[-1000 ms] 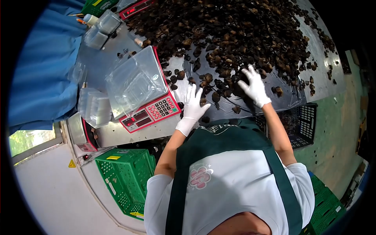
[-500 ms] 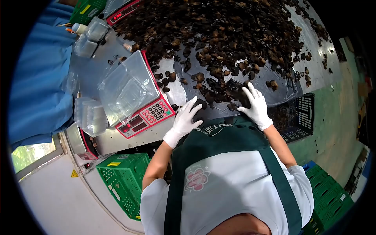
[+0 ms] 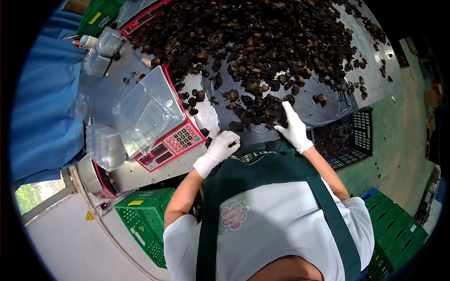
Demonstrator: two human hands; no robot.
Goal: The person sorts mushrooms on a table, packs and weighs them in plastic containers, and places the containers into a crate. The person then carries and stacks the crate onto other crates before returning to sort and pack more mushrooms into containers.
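Note:
My left hand [image 3: 224, 147], in a white glove, is at the table's front edge just right of the red scale [image 3: 171, 143]. Its fingers are curled in; whatever they hold, if anything, is hidden. My right hand [image 3: 294, 127], also gloved in white, has its fingers stretched out and thumb apart, beside the right side of a small cluster of dark, wrinkled pieces [image 3: 262, 108]. They look like dried fungus. Behind the cluster spreads a large heap of the same pieces [image 3: 262, 42]. A dark flat piece [image 3: 236, 126] lies near my left hand's fingertips.
Clear plastic trays [image 3: 150, 110] lie on the scale, with more stacked clear trays [image 3: 107, 146] to its left. A second scale display [image 3: 133, 24] shows at the back left. A black crate [image 3: 361, 136] stands below the table at right, a green crate [image 3: 145, 215] at lower left.
Both hands have come back toward my body from the heap. The left hand's fingers have curled in. Several dark pieces now form a cluster nearer the front edge.

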